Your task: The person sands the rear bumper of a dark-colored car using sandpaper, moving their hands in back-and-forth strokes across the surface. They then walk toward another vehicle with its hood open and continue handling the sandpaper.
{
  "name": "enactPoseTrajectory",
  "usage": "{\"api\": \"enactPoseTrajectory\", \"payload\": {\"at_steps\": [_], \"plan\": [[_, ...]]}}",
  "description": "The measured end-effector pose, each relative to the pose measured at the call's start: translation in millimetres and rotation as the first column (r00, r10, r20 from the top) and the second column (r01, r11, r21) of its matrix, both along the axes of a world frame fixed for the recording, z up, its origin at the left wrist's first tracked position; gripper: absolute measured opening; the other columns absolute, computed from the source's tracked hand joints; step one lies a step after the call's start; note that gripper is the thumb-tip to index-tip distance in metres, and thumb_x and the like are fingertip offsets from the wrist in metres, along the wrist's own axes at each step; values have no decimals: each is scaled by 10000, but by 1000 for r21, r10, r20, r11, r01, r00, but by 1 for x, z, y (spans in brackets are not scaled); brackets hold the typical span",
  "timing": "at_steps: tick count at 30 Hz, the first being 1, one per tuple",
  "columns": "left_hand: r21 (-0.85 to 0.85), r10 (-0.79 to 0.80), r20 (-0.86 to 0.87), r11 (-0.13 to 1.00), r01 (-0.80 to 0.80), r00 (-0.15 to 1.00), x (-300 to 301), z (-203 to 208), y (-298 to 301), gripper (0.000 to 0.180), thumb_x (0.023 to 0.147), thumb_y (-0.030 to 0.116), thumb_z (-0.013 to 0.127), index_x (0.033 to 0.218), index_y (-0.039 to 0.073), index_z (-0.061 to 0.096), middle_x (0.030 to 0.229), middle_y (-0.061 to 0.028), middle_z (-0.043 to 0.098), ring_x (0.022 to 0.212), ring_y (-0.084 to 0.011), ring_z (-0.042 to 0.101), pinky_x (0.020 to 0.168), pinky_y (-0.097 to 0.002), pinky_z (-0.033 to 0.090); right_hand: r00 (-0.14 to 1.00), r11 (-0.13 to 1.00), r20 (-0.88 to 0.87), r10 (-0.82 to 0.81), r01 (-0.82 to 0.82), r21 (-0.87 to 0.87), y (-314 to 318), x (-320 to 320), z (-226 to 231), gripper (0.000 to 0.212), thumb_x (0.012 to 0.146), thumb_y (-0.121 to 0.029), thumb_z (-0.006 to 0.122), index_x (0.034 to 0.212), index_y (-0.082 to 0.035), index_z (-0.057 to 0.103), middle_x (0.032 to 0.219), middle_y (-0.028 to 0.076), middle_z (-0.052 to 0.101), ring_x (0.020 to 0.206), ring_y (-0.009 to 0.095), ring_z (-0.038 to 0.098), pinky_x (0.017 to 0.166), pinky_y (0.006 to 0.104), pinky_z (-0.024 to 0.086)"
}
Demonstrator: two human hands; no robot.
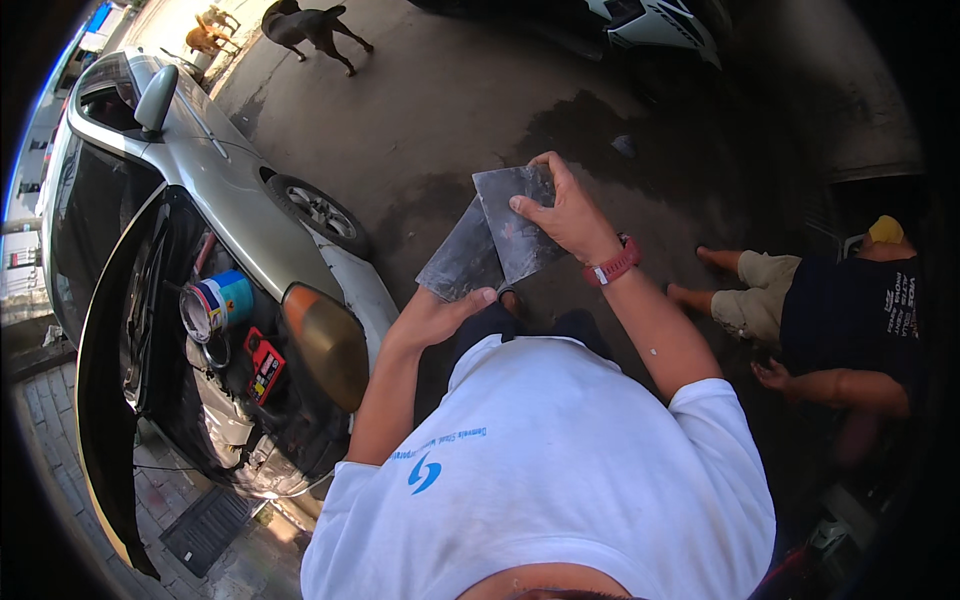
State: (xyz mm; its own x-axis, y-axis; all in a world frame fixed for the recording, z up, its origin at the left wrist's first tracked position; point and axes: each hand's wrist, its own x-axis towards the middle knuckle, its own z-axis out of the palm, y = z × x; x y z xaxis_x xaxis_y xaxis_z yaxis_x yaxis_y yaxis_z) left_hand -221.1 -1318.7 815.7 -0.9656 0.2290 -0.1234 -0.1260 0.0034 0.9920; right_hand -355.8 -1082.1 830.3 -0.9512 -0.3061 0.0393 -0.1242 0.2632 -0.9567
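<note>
Two thin rectangular grey sheets, scuffed and smudged, are held out in front of my body, partly overlapping. My right hand [572, 212] grips the upper sheet [510, 235], its thumb on the face and its fingers around the far edge. My left hand [436, 318] holds the lower sheet [455, 258] by its near end, thumb along the edge and fingers hidden beneath. The upper sheet covers part of the lower one. Whether the sheets are stiff plates or abrasive sheets cannot be made out. A red watch [616, 262] is on my right wrist.
At the left stands a silver car [230, 190], hood [100, 400] raised. A blue-labelled can [225, 302] and a red-and-black package [264, 365] rest in its engine bay. A person [840, 310] sits at the right. Dogs [312, 28] and a motorcycle [660, 30] are farther off.
</note>
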Motion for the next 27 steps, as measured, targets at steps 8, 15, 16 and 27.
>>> {"api": "enactPoseTrajectory", "payload": {"at_steps": [8,15,16,27], "plan": [[78,110,60,990,-114,992,-28,-1,-30,655,1025,184,820,1579,24,508,1347,-61,681,1215,-156,619,1020,-360,552,975,973,64,212,-216,75,-51,-50,9,542,938,-227,857,1345,-12,571,1083,162,741,950,231,729,879,403,585],[174,320,225,916,-361,920,-33,-13,-36,676,1000,183,843,1580,23,533,1432,-76,684,1342,-201,613,1164,-383,466,961,980,195,195,-184,-77,-76,-107,-2,524,942,-107,859,1363,-10,564,1143,138,730,992,204,723,926,345,595],[170,376,236,892,-420,896,-34,-13,-33,657,1000,171,839,1569,24,546,1413,-72,693,1330,-199,622,1158,-379,469,979,978,168,117,-84,-190,-77,-119,-5,590,933,-109,893,1407,-21,552,1156,122,735,993,198,734,915,341,609],[64,624,245,753,-655,742,-60,-4,22,623,980,73,792,1558,23,563,1440,-73,675,1360,-176,598,1183,-355,449,199,639,610,767,-161,-752,-46,-159,-26,544,970,-185,893,1396,-32,592,1124,84,754,994,150,752,853,315,655]]}}
